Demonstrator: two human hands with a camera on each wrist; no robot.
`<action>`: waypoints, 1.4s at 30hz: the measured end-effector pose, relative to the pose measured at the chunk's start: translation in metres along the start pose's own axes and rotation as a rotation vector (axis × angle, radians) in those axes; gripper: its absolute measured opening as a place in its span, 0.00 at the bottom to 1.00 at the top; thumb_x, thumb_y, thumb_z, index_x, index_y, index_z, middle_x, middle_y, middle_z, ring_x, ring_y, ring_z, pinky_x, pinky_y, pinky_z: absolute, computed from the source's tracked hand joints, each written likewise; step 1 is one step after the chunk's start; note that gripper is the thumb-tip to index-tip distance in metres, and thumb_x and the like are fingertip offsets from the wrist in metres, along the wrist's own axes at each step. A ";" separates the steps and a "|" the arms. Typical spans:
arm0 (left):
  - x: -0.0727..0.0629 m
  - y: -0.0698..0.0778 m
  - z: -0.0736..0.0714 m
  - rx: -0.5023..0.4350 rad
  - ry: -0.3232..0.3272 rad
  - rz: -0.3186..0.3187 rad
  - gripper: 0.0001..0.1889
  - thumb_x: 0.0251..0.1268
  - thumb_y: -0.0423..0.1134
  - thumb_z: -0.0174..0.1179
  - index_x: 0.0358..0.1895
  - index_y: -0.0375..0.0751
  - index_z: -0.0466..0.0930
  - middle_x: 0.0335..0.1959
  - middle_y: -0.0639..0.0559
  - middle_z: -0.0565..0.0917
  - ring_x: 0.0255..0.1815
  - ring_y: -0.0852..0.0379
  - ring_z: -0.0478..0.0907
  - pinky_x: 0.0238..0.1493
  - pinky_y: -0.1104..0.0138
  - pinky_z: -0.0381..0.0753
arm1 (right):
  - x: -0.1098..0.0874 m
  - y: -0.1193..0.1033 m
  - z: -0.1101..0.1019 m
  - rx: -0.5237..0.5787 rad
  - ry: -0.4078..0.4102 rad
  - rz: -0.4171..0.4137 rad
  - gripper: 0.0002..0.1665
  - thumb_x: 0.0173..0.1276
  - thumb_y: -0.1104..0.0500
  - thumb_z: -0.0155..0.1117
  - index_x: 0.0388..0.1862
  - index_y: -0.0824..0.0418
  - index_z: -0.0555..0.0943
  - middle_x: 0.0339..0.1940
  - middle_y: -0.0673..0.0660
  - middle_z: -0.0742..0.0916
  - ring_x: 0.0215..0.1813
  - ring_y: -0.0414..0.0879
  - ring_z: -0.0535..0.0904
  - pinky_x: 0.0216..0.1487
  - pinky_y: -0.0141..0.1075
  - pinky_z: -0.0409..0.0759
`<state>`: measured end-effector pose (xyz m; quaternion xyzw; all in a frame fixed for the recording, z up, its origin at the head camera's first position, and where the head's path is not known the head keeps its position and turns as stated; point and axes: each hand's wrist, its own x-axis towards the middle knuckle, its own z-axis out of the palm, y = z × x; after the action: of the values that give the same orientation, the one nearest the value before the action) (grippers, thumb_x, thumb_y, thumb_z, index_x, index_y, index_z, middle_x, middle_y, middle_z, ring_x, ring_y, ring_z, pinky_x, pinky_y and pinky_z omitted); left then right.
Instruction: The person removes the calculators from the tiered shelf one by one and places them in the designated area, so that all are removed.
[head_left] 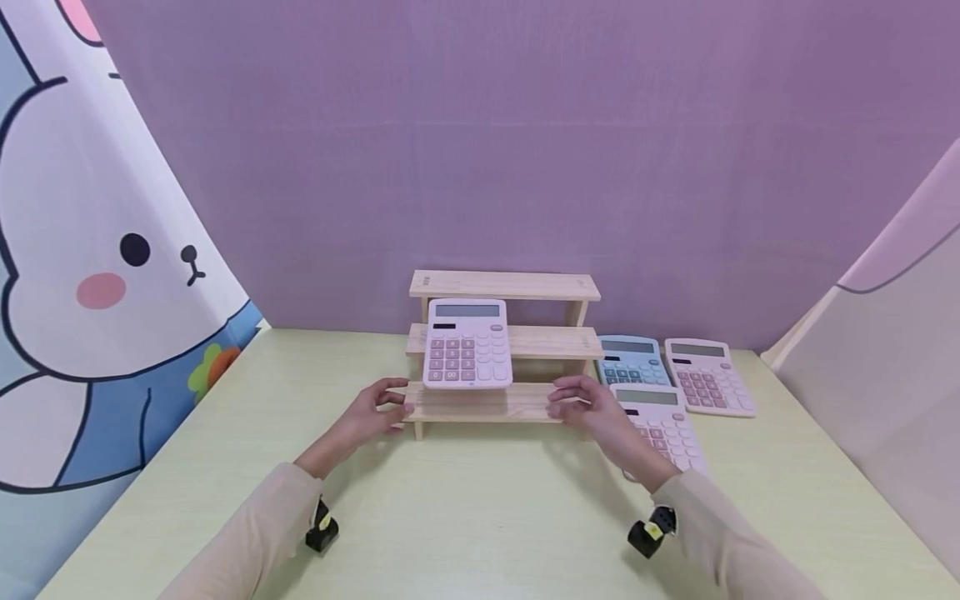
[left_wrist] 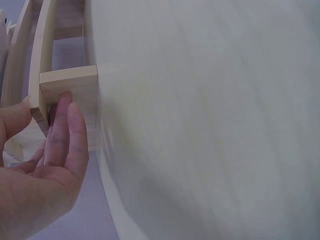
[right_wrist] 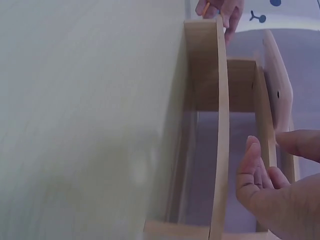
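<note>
A three-step wooden display shelf [head_left: 531, 403] stands at the back of the table. A pink-and-white calculator [head_left: 467, 343] rests face up against its middle step, the lower edge overlapping the bottom step in the head view. My left hand [head_left: 372, 410] grips the bottom step's left end; in the left wrist view the thumb [left_wrist: 18, 116] is on the board's edge and the fingers [left_wrist: 61, 132] reach underneath, beside the leg. At the right end is my right hand [head_left: 596, 414], with thumb [right_wrist: 301, 143] and fingers [right_wrist: 251, 167] apart and nothing between them.
Right of the shelf lie a blue calculator [head_left: 636, 350] and two pink-and-white ones, the nearer calculator [head_left: 651, 398] partly behind my right hand and the farther calculator [head_left: 708, 379] beside it. A purple backdrop [head_left: 502, 167] rises behind; a cartoon-printed cloth [head_left: 75, 225] hangs at left.
</note>
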<state>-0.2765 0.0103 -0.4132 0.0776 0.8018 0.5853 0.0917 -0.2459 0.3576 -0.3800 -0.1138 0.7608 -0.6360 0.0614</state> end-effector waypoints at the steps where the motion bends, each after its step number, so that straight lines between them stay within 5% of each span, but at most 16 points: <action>1: 0.000 0.000 0.000 0.003 -0.002 0.000 0.28 0.63 0.33 0.55 0.65 0.33 0.58 0.51 0.34 0.74 0.39 0.58 0.78 0.42 0.60 0.84 | 0.002 0.000 0.003 0.012 0.001 -0.003 0.27 0.61 0.73 0.54 0.60 0.73 0.62 0.54 0.72 0.74 0.47 0.47 0.79 0.46 0.29 0.80; 12: 0.002 -0.001 0.000 0.002 0.007 -0.026 0.28 0.63 0.34 0.56 0.65 0.35 0.58 0.51 0.35 0.74 0.38 0.59 0.77 0.41 0.61 0.84 | 0.021 -0.006 0.029 0.148 -0.011 -0.024 0.28 0.60 0.74 0.50 0.61 0.73 0.61 0.55 0.73 0.73 0.47 0.49 0.79 0.52 0.39 0.80; 22: -0.002 0.000 -0.001 -0.006 -0.015 0.022 0.30 0.60 0.38 0.59 0.64 0.33 0.59 0.48 0.37 0.76 0.36 0.60 0.78 0.38 0.63 0.85 | 0.032 -0.015 0.048 0.247 0.041 0.025 0.29 0.59 0.70 0.58 0.61 0.67 0.64 0.49 0.61 0.77 0.48 0.56 0.79 0.55 0.50 0.78; 27: 0.000 0.001 -0.001 0.004 0.003 -0.022 0.29 0.62 0.35 0.57 0.65 0.36 0.58 0.51 0.35 0.74 0.37 0.59 0.77 0.40 0.61 0.85 | 0.035 -0.019 0.053 0.269 0.034 0.030 0.28 0.60 0.69 0.57 0.60 0.66 0.64 0.52 0.61 0.74 0.49 0.58 0.76 0.53 0.55 0.77; 35: 0.000 0.003 0.001 0.014 0.010 -0.026 0.29 0.63 0.34 0.56 0.66 0.35 0.57 0.53 0.34 0.74 0.38 0.59 0.77 0.41 0.60 0.84 | 0.035 -0.023 0.058 0.291 0.049 0.034 0.29 0.61 0.71 0.56 0.62 0.67 0.63 0.52 0.63 0.75 0.44 0.44 0.78 0.57 0.45 0.77; 42: 0.001 0.002 0.000 0.021 0.017 -0.039 0.28 0.63 0.34 0.55 0.66 0.36 0.57 0.53 0.34 0.73 0.39 0.58 0.78 0.42 0.61 0.84 | 0.035 -0.025 0.060 0.386 0.040 0.042 0.29 0.62 0.74 0.52 0.62 0.69 0.61 0.49 0.62 0.76 0.42 0.43 0.79 0.61 0.47 0.74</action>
<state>-0.2771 0.0114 -0.4112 0.0576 0.8100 0.5757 0.0954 -0.2633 0.2870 -0.3646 -0.0713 0.6279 -0.7708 0.0801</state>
